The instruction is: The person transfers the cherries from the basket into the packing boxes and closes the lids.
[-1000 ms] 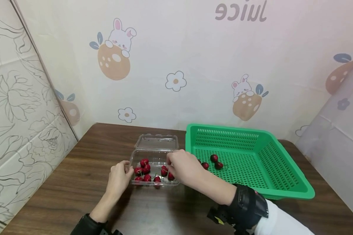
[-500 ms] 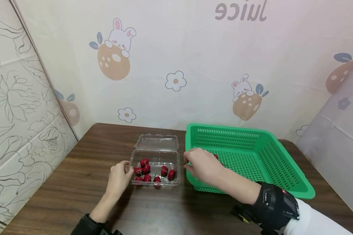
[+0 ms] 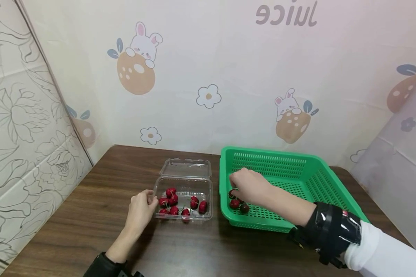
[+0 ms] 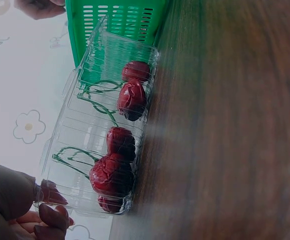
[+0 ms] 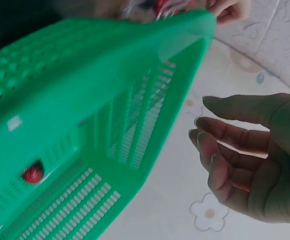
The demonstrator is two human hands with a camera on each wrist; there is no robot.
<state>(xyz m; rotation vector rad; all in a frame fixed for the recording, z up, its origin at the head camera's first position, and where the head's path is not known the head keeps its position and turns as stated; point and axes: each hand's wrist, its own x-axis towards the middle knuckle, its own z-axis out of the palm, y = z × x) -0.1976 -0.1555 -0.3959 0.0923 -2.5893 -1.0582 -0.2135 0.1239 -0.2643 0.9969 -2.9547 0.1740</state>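
My left hand point(image 3: 141, 209) pinches the left wall of a clear plastic clamshell container point(image 4: 85, 132) between thumb and fingers. Its lid point(image 3: 186, 168) is folded back flat towards the wall. Inside lie several dark red cherries point(image 3: 170, 192) with green stems, most at the left and front, a pair at the right. My right hand point(image 3: 251, 186) hovers over the left end of a green plastic basket point(image 3: 284, 157), fingers loosely bent. The right wrist view shows nothing between its fingertips. Just beneath it, several cherries point(image 3: 234, 204) lie on the basket floor, partly hidden by the hand.
The container and basket stand side by side on a dark wooden table point(image 3: 180, 250), with a narrow gap between them. A patterned sheet point(image 3: 208, 123) hangs behind the table, and a floral panel point(image 3: 31, 146) stands to the left.
My right hand has moved from the container's right end, across the gap, to above the basket. A cherry it covered there now shows in the container. The left hand keeps its hold.
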